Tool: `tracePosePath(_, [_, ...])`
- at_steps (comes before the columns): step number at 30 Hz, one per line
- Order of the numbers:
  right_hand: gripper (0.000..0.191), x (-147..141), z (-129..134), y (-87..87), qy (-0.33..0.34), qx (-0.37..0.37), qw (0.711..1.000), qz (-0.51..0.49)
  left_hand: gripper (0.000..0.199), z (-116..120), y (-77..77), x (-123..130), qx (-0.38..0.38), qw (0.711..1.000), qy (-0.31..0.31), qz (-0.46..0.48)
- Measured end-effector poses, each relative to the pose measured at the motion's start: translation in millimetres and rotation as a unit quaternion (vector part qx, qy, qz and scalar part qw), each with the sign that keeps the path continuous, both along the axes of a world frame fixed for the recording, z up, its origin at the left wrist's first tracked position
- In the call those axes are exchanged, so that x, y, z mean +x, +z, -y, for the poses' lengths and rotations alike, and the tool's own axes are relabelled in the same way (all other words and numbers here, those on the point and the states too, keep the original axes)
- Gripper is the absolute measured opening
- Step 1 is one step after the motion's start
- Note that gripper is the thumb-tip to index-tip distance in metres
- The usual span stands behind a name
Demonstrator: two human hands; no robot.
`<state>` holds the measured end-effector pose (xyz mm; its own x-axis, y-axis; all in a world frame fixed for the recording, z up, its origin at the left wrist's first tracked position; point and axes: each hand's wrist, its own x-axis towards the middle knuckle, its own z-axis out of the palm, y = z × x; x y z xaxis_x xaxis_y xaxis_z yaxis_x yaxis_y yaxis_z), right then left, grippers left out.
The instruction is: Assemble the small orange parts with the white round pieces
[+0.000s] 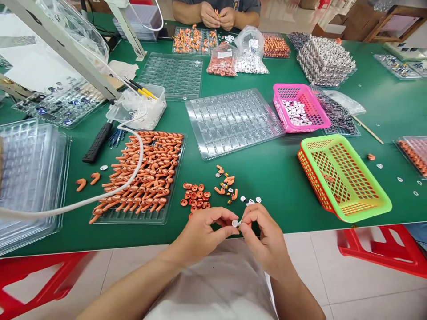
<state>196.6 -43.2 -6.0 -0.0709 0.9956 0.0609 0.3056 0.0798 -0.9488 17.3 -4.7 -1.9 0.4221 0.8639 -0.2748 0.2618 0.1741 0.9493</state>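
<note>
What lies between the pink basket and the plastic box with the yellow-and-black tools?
One clear molded tray, between the box and the pink basket; head view.

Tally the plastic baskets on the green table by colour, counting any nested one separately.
Pink basket, holding white pieces: 1
Green basket, on top of the nested pair: 1
Orange-red basket, under the green one: 1
Total: 3
</note>
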Motion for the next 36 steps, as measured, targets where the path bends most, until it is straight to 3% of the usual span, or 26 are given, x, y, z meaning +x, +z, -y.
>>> tracePosePath(6, [0.013,3.1,-1.7,1.4,0.025,-0.013,0.999,0.033,0.011,2.1,-0.7,0.7,0.101,0.994,-0.009,-0.038])
tracePosePath(15, [0.012,8.1,-5.3,6.1,0.087,-0.046,0.993,0.060,0.016,0.6,0.3,-1.8,0.186,0.978,-0.057,-0.075])
tracePosePath(28, [0.015,4.8,-4.3,4.5,0.067,-0.041,0.996,0.046,0.011,2.9,-0.7,1.9,0.283,0.955,-0.053,-0.071])
tracePosePath(36, [0.015,5.1,-7.5,7.2,0.075,-0.056,0.995,0.032,0.014,8.1,-9.1,5.4,0.369,0.927,-0.040,-0.055])
